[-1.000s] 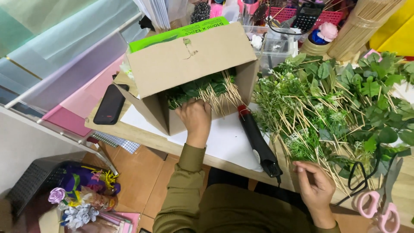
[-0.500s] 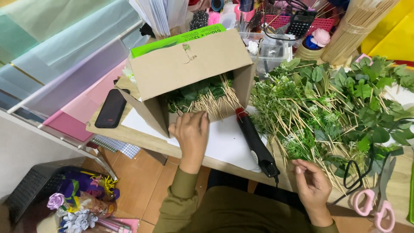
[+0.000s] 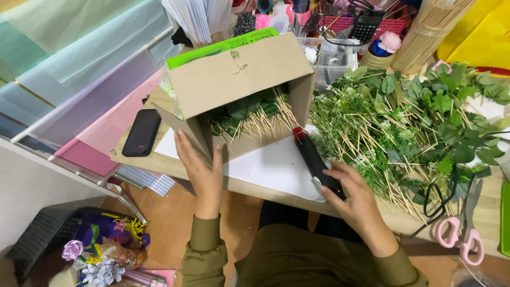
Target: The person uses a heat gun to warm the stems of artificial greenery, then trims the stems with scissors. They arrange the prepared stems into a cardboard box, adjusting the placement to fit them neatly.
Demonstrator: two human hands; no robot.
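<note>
A brown cardboard box [image 3: 239,79] lies on its side on the wooden table [image 3: 154,162], its opening toward me, filled with green leaf sprigs on wooden sticks [image 3: 255,117]. My left hand [image 3: 202,170] rests flat against the box's front left edge, fingers apart. My right hand [image 3: 353,196] closes around the rear of a black glue gun [image 3: 313,159] with a red tip, lying on white paper [image 3: 271,165]. A large pile of leafy stick sprigs [image 3: 414,127] spreads across the table to the right.
A black phone [image 3: 142,133] lies left of the box. Pink-handled scissors [image 3: 459,234] sit at the right front edge. Baskets, a bundle of wooden skewers [image 3: 430,32] and a calculator crowd the back. Coloured paper sheets [image 3: 79,69] hang left; paper flowers [image 3: 101,250] lie on the floor.
My left hand has drawn back out of the box to its front edge. My right hand has moved up from the table's front edge onto the glue gun.
</note>
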